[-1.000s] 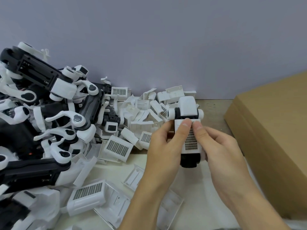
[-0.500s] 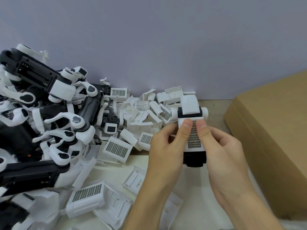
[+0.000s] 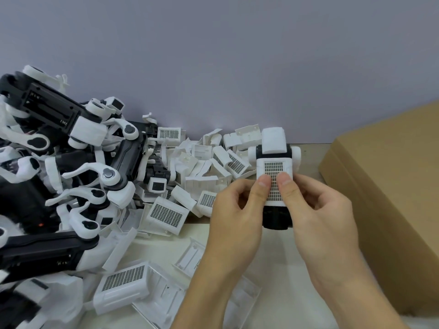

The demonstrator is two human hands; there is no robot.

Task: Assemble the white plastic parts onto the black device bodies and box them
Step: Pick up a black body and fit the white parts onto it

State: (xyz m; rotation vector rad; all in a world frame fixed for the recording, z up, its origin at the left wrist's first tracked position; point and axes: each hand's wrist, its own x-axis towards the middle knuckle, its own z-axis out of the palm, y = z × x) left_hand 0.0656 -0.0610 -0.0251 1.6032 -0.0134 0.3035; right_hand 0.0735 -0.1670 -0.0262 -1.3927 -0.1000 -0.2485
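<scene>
White grille cover (image 3: 273, 179) sat on a black device body (image 3: 276, 217) held above the desk (image 3: 280, 293), right of centre in the scene; both thumbs lay flat on the grille, side by side; the left hand (image 3: 234, 224) gripped the device from the left with its fingers curled behind it; the right hand (image 3: 323, 217) gripped it from the right the same way; a white block (image 3: 273, 141) stood at the device's far end with round white knobs at either side; left of the hands a heap of loose white covers (image 3: 202, 167) lay against the far wall; further left a pile of black-and-white devices (image 3: 59, 162) filled the left edge; nearer the viewer another grille cover (image 3: 123, 283) rested on the desk among white shells; a cardboard box (image 3: 389, 186) stood at the right, just beside the right hand.
</scene>
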